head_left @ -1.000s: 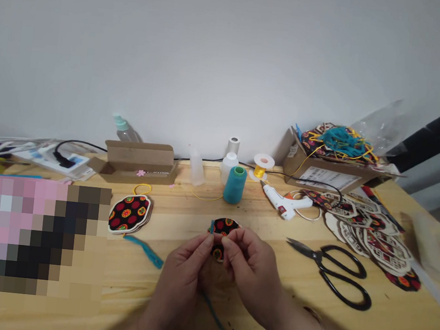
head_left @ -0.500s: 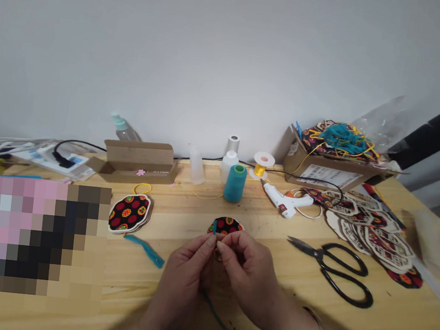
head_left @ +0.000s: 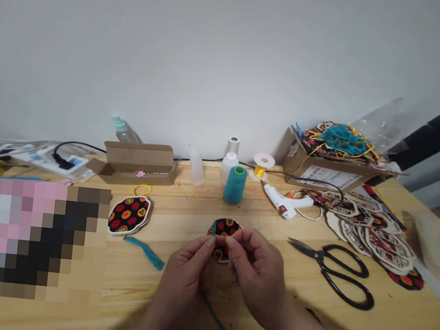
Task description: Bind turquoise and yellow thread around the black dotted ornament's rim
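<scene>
In the middle of the head view, my left hand (head_left: 185, 273) pinches a teal thread (head_left: 220, 322). A short end of it stands up above the thumb, and the rest trails down toward the front edge. My right hand (head_left: 261, 272) is close beside it, thumb and forefinger pressed together; what they hold, if anything, is too small to make out. Just behind the fingers lies a patterned fabric piece (head_left: 226, 227), black with red and orange flowers, partly hidden by my hands. To the left sits a stack of similar pieces (head_left: 128, 215) with a teal tassel (head_left: 145, 251).
Black-handled scissors (head_left: 320, 255) lie right of my hands. Behind stand a teal thread cone (head_left: 235, 186), a yellow cord spool (head_left: 260, 170) and a white glue gun (head_left: 286, 201). Cut pieces (head_left: 385, 243) and a full cardboard box (head_left: 320, 175) are at right, an open box (head_left: 137, 178) at left.
My right hand has moved slightly to the right, widening the gap between its fingertips and my left thumb. My left hand stays in place with the thread.
</scene>
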The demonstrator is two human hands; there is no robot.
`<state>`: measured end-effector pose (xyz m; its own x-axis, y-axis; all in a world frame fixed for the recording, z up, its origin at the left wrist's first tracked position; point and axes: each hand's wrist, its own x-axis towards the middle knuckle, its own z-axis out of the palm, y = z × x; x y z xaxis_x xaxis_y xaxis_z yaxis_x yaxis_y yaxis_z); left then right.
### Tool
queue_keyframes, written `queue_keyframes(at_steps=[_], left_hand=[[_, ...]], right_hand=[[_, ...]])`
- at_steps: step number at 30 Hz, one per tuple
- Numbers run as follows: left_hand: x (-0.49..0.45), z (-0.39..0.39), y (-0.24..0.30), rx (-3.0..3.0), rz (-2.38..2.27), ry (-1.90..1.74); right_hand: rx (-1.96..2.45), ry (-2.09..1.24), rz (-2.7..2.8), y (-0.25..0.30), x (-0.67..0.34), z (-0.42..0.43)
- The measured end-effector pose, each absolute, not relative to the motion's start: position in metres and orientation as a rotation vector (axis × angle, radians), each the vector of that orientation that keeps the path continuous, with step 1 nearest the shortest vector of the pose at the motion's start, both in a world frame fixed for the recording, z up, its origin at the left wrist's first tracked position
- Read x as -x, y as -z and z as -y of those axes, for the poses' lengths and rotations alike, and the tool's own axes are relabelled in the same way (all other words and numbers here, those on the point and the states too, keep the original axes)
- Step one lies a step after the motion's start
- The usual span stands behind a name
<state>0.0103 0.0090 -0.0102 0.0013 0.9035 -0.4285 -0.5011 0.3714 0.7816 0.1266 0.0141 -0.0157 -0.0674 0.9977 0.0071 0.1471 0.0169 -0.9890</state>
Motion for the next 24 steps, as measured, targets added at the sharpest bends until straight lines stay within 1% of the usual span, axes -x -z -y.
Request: queue_keyframes(at_steps=[3,15,21,24], left_hand=[[-0.0101,-0.0088,0.0118,-0.469,-0.987,-1.120],[-0.0074,-0.0086,0.0145,-0.478,-0.947,-1.103],[-0.0075,-0.0101,0.0180,-0.436,-0.944,-1.075],[-0.0073,-0.0096,0.0178,-0.375,-0.920,-1.098]], right_hand=[[1.291,-1.145,1.421,0.0182,-0.1254,-0.0143],[1.242,-0.888,1.712,0.0233,-0.1263,-0.0148],[1.179,-0.814,1.832,0.0215,-0.1270,-0.0117],[1.152,-0.697,1.912,0.0241,-0.1277,-0.0116]])
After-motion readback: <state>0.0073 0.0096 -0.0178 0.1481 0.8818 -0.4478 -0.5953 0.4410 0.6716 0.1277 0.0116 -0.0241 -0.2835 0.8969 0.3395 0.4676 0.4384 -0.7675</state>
